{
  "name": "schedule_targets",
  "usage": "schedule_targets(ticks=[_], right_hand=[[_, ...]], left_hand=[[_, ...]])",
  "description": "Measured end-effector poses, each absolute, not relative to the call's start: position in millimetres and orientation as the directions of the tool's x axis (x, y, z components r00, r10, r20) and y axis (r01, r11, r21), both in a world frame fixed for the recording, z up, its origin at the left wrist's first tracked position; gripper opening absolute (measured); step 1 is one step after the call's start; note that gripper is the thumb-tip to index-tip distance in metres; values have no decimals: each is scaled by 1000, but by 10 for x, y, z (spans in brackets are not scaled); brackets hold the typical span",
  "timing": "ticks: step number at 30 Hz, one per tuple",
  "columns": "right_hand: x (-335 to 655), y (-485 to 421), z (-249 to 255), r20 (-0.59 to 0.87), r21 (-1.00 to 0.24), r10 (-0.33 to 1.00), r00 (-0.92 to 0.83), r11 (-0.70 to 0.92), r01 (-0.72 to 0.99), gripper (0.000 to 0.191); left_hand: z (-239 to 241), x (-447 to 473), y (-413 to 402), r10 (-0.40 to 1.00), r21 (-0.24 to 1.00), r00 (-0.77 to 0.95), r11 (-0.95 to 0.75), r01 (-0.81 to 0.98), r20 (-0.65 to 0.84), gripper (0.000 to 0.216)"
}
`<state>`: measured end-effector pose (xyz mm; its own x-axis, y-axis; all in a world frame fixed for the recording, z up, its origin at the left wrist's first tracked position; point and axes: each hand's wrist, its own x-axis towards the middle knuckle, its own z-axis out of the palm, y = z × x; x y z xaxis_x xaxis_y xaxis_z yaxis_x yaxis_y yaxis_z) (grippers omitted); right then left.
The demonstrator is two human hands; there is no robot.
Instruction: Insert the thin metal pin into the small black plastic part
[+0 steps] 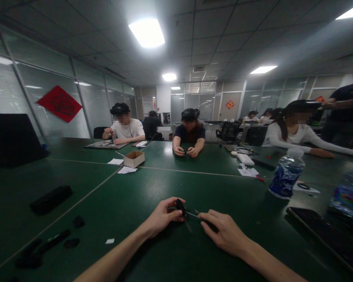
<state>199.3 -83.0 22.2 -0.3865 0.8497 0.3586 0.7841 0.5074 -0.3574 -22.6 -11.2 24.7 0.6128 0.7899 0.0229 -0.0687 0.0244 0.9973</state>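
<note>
My left hand [166, 214] is closed around a small black part [181, 206], pinched between thumb and fingers above the green table. To its right, my right hand [223, 231] grips a screwdriver, whose thin metal shaft [191, 214] points left and meets the black part. The screwdriver's handle is mostly hidden under my fingers. A blurred, thin sliver shows just below the black part; I cannot make out what it is. Several loose black pieces [54, 241] lie on the table to the left of my left forearm, near a small white scrap [110, 241].
A long black case [51, 199] lies at left. At right are a phone [320, 235], a blue-labelled water bottle [286, 176] and a second bottle [350, 192]. A cardboard box [134, 159] stands farther back. Other people sit around the green table [153, 188].
</note>
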Motion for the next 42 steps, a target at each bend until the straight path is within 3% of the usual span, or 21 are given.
schedule_targets(ticks=[9, 18, 42], right_hand=[[1999, -841, 245, 325, -355, 859, -395, 498, 791, 30], [1999, -842, 250, 333, -310, 840, -428, 526, 792, 29], [2023, -839, 261, 320, -343, 811, -489, 581, 739, 25]], left_hand=[[231, -240, -98, 779, 998, 626, -11, -59, 45, 31], [264, -242, -112, 755, 942, 634, -312, 121, 169, 22], [325, -233, -185, 753, 970, 647, -226, 85, 119, 22]])
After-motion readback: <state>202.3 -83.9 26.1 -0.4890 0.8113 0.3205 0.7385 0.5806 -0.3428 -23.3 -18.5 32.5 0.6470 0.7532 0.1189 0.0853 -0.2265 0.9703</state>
